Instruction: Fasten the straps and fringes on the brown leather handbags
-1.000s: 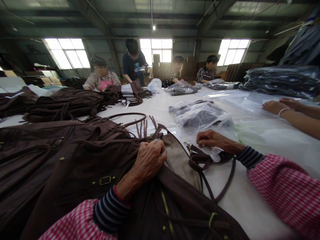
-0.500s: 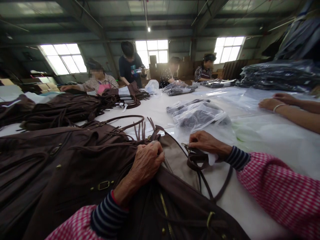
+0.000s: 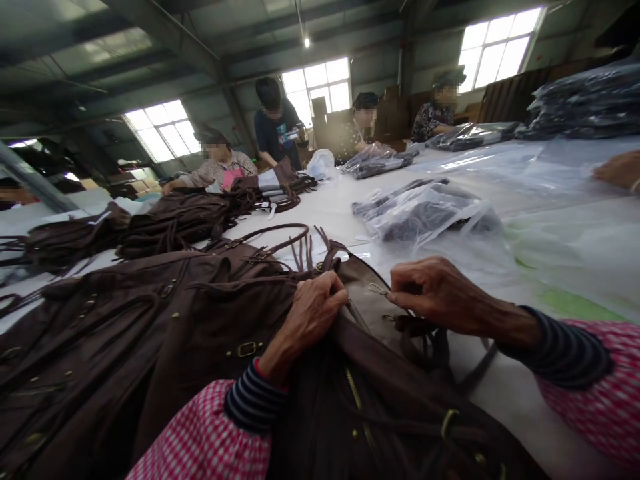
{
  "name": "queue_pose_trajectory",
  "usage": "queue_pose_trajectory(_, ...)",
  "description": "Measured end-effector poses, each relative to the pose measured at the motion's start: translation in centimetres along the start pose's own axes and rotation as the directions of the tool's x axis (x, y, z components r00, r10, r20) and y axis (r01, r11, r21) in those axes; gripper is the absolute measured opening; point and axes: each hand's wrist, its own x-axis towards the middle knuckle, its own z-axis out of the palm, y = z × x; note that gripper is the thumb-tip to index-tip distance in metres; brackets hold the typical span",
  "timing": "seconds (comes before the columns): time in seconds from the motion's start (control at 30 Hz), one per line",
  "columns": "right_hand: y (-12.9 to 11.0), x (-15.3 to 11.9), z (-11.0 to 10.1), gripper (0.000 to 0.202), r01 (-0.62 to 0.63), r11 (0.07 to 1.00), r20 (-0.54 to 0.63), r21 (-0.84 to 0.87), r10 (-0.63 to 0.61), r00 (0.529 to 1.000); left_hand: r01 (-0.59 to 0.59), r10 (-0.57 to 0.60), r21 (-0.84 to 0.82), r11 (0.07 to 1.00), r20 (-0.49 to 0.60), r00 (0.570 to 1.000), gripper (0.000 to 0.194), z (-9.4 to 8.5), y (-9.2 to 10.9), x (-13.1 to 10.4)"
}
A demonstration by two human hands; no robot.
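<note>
A dark brown bag [image 3: 310, 400] with brass zips and buckles lies in front of me, its beige lining [image 3: 367, 283] showing at the opening. My left hand [image 3: 314, 305] is closed on the bag's edge beside the lining. Just right of it, my right hand [image 3: 425, 293] pinches a small brass clip [image 3: 377, 289] over the lining. A bundled brown strap [image 3: 425, 337] with another brass clip lies below my right hand.
More brown bags [image 3: 185, 213] are heaped at the left. A plastic-wrapped bundle [image 3: 430, 210] lies beyond my hands on the white table [image 3: 330, 213]. Clear bags [image 3: 590, 233] spread rightward, near another person's hand [image 3: 620, 170]. Several people sit or stand across the table.
My right hand has lifted the clip off the bundled strap and holds it closer to the lining. The view has tilted and turned left. The other person's hand is now nearer the right edge.
</note>
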Motion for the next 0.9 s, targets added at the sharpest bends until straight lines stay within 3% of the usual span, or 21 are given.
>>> queue_pose_trajectory(0.17, -1.0, 1.4, 2.7, 0.018, 0.035, 0.999, 0.045, -0.027, -0.034, 0.998, 0.015, -0.015, -0.035, 0.999, 0.004, 1.0, 0.013, -0.3, 0.2, -0.2)
queue_pose_trajectory(0.3, -1.3, 1.2, 3.6, 0.019, 0.06, 0.998, 0.024, -0.001, -0.06, 0.998, 0.028, -0.028, -0.015, 0.999, 0.014, 1.0, 0.013, -0.2, 0.2, -0.2)
queue_pose_trajectory(0.9, -1.3, 0.5, 3.3, 0.022, 0.066, 0.996, -0.068, 0.056, -0.062, 0.996, 0.009, -0.01, -0.03, 1.0, -0.006, 1.0, 0.014, 0.2, -0.3, -0.1)
